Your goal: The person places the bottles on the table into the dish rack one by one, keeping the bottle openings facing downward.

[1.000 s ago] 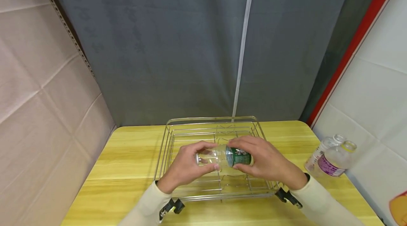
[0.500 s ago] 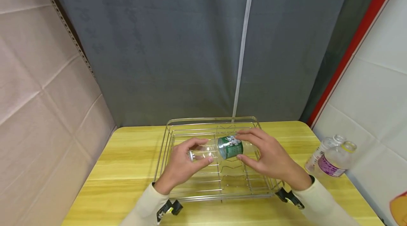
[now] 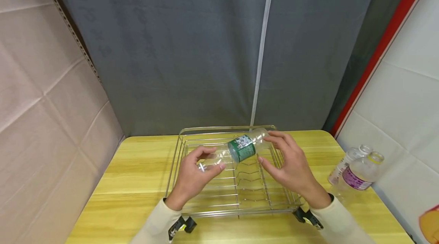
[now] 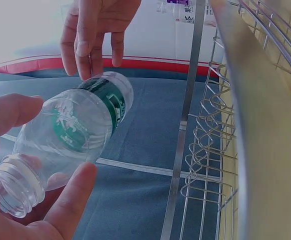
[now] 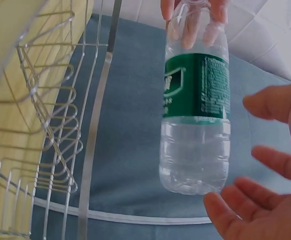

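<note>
A clear, capless bottle with a green label (image 3: 242,148) is held above the wire rack (image 3: 236,194), its base tilted up toward the back right. My left hand (image 3: 193,175) grips it round the neck end, with thumb and fingers on either side, and the open mouth shows in the left wrist view (image 4: 10,192). Beside the base, my right hand (image 3: 295,167) has its fingers spread; in the right wrist view a gap shows between most of its fingers (image 5: 273,160) and the bottle (image 5: 195,150), and whether a fingertip touches the base I cannot tell.
Two more clear bottles stand close together at the table's right side, one with a purple label (image 3: 356,178), the other with a white one (image 3: 343,166). The rack sits on the yellow wooden table (image 3: 137,183). A grey curtain (image 3: 188,65) hangs behind.
The bottle has shifted left and its base has swung up toward the back right. My right hand has gone from gripping the bottle to spread fingers beside it; my left hand has moved slightly left with it.
</note>
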A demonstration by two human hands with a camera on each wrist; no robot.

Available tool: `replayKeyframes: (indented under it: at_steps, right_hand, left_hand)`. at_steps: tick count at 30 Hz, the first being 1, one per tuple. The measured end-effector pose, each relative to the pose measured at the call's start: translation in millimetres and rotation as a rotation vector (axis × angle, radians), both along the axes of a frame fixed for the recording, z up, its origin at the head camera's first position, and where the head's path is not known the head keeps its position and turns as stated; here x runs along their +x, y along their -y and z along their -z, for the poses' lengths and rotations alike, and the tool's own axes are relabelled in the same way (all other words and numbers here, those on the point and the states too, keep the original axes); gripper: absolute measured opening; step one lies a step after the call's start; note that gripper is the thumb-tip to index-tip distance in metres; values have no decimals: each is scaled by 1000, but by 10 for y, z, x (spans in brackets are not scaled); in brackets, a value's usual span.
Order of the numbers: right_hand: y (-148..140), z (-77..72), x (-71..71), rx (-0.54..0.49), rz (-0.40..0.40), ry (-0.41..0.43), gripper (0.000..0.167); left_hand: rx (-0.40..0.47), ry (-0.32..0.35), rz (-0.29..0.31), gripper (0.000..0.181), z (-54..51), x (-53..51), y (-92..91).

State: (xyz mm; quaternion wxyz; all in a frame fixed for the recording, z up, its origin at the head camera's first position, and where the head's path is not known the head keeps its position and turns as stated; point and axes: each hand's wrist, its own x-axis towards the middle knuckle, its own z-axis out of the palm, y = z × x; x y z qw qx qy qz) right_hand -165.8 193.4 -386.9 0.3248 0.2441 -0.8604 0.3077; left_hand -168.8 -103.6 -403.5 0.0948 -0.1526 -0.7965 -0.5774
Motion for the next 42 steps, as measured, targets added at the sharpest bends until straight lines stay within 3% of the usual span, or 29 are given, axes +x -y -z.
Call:
replayKeyframes:
  at_steps: [5, 11, 21, 32, 42]
  right_hand:
    - [61, 44, 13, -99, 26, 69, 67]
    - [124, 85, 17, -220, 29, 229, 76]
    - [236, 106, 36, -526, -99, 533, 92]
    - [353, 70, 92, -717, -110, 688, 101]
    - [408, 90, 107, -813, -149, 694, 103]
  left_hand:
    - [13, -13, -24, 48, 7, 10, 9]
    - [17, -44, -57, 45, 26, 29, 5]
    - [44, -74, -69, 37, 48, 73, -45]
    - [46, -38, -14, 43, 66, 139, -116]
    - [29, -17, 35, 45, 110, 151, -147]
